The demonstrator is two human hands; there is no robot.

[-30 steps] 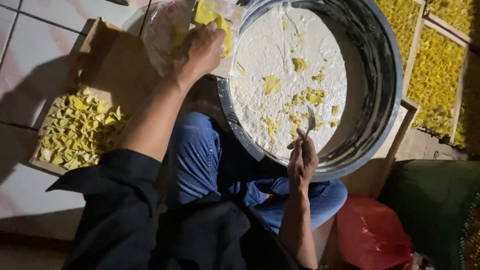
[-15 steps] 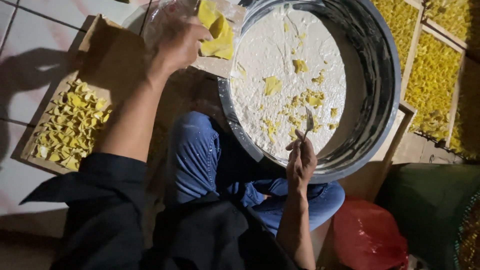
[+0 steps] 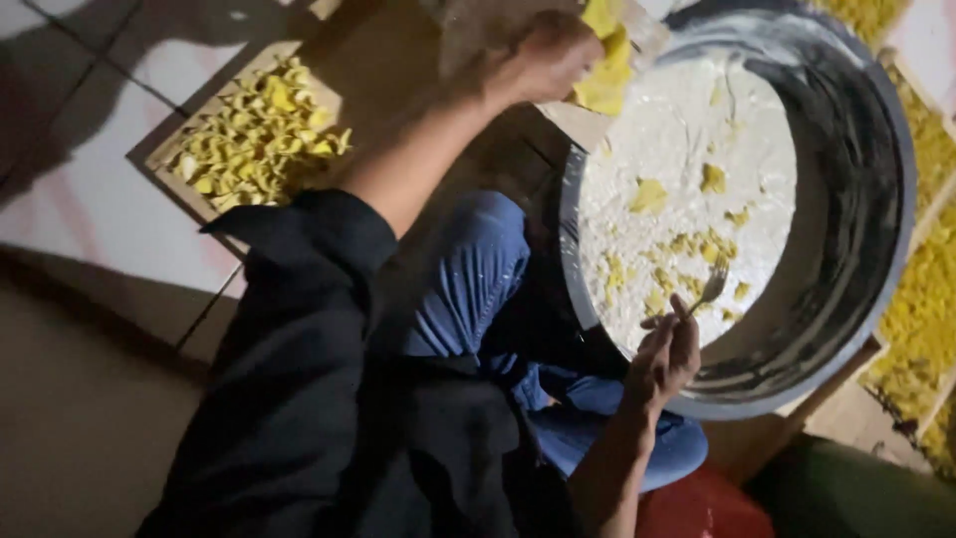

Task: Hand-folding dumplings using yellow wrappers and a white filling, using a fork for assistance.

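Observation:
A big round metal basin [image 3: 876,249] holds white flour [image 3: 687,149] with yellow dough pieces [image 3: 649,195] scattered on it. My right hand [image 3: 665,357] grips a fork [image 3: 709,289], its tines just above the flour near the basin's near rim. My left hand [image 3: 543,55] reaches up past the basin's left edge and closes on a clear plastic bag [image 3: 478,25] with yellow dough sheets [image 3: 605,70] beside it. Blue-trousered knees [image 3: 468,289] sit under the basin.
A wooden tray [image 3: 174,159] of folded yellow dumplings [image 3: 254,130] lies on the tiled floor at left. More trays of yellow pieces [image 3: 916,329] line the right edge. A red bag [image 3: 697,508] lies at the bottom, next to a dark green thing [image 3: 856,493].
The view has tilted and shifted, so the basin now sits further right. My left hand stays on the bag; my right hand keeps the fork at the flour.

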